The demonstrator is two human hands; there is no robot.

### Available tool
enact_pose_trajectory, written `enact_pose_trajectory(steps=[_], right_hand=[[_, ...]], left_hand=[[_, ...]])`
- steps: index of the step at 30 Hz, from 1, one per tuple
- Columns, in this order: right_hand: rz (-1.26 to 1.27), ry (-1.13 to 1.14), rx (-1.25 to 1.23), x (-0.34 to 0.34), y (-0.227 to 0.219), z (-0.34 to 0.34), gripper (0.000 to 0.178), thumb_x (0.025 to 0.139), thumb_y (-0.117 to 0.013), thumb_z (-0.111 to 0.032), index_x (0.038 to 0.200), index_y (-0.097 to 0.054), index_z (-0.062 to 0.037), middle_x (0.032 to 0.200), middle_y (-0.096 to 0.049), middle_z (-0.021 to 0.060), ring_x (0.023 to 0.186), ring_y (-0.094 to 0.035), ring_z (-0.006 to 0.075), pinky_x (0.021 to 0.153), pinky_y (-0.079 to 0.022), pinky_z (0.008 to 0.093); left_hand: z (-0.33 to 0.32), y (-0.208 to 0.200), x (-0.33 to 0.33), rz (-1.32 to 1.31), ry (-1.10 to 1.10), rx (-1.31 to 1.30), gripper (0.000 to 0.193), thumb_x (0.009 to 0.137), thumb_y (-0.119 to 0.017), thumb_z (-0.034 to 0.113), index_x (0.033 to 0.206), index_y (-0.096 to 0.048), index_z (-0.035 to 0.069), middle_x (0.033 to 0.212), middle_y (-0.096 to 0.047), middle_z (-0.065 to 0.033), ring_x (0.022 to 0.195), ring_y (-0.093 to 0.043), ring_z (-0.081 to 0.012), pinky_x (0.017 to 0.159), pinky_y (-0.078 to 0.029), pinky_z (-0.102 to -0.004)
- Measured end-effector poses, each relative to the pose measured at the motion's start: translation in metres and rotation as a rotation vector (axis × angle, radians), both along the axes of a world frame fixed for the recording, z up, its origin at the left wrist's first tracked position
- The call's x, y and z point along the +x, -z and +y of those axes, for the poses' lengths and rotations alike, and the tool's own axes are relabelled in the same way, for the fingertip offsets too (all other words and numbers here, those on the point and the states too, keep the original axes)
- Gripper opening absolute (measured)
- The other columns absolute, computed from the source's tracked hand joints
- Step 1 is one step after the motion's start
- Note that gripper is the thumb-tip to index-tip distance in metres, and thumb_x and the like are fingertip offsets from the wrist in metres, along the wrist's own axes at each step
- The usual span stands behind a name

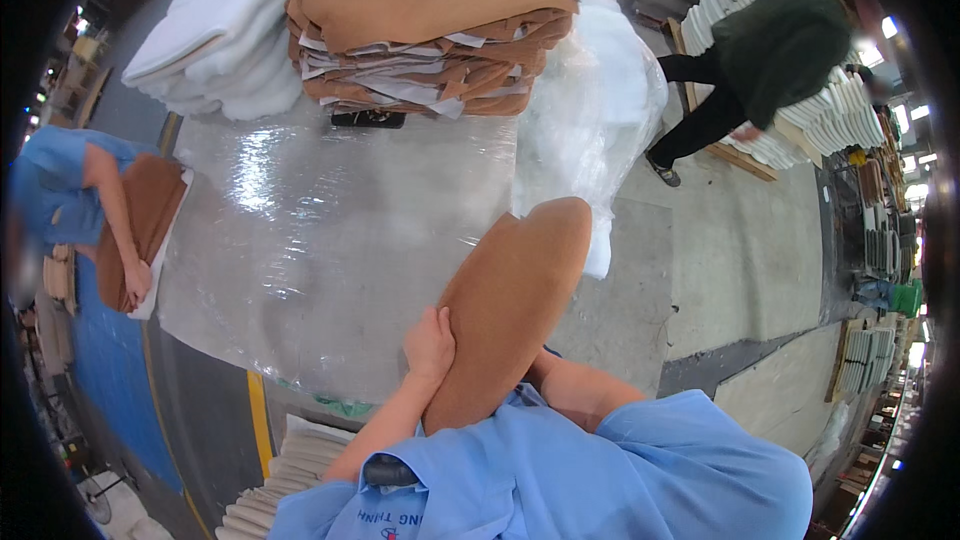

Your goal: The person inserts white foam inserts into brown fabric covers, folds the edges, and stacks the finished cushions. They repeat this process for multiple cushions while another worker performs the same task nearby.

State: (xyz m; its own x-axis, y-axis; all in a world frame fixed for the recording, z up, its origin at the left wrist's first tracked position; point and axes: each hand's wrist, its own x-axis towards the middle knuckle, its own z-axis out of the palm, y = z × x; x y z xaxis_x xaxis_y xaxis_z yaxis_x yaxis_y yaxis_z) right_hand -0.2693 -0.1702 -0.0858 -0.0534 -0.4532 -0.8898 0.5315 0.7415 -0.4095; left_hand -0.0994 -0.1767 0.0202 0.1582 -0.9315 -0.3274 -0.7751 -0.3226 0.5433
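A brown fabric-covered cushion [518, 305] is held upright and tilted to the right in front of my chest, above the near edge of the plastic-covered table [330, 230]. My left hand [430, 345] is closed on the cushion's left edge, fingers wrapped against its side. Behind the cushion's lower right edge is my right hand [541, 366]; its fingers are hidden. Farther back on the table stands a stack of brown fabric covers [440, 0] with white linings showing between the layers. A small black item [368, 120] lies under the stack's front edge.
White padded pieces [215, 30] are piled at the back left, and clear plastic wraps white material [590, 110] on the right. A co-worker in blue [80, 190] holds brown pieces at left. Another person in dark clothes [775, 50] bends over stacked white pads [830, 115] at right.
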Motion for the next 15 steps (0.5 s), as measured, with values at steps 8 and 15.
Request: enact_pose_trajectory(steps=[8, 15], right_hand=[[-0.055, -0.084, -0.032, 0.012, 0.006, -0.019, 0.059, 0.107, -0.053, -0.053, 0.12, -0.063, 0.0036, 0.114, -0.067, 0.0133, 0.103, -0.065, 0.0254, 0.087, -0.05, 0.0395], [-0.251, -0.126, -0.082, 0.009, -0.021, 0.028, 0.057, 0.107, -0.054, -0.052, 0.116, -0.064, 0.0026, 0.109, -0.068, 0.0118, 0.099, -0.065, 0.0234, 0.084, -0.05, 0.0383]], left_hand=[[0.0, 0.004, -0.006, -0.101, -0.015, 0.012, 0.036, 0.109, -0.049, 0.04, 0.097, -0.058, 0.008, 0.078, -0.069, -0.0244, 0.072, -0.065, -0.053, 0.067, -0.049, -0.0621], [0.024, -0.012, 0.022, -0.006, 0.175, -0.027, 0.038, 0.11, -0.047, 0.041, 0.111, -0.06, 0.006, 0.087, -0.072, -0.0263, 0.083, -0.069, -0.0507, 0.074, -0.053, -0.0597]])
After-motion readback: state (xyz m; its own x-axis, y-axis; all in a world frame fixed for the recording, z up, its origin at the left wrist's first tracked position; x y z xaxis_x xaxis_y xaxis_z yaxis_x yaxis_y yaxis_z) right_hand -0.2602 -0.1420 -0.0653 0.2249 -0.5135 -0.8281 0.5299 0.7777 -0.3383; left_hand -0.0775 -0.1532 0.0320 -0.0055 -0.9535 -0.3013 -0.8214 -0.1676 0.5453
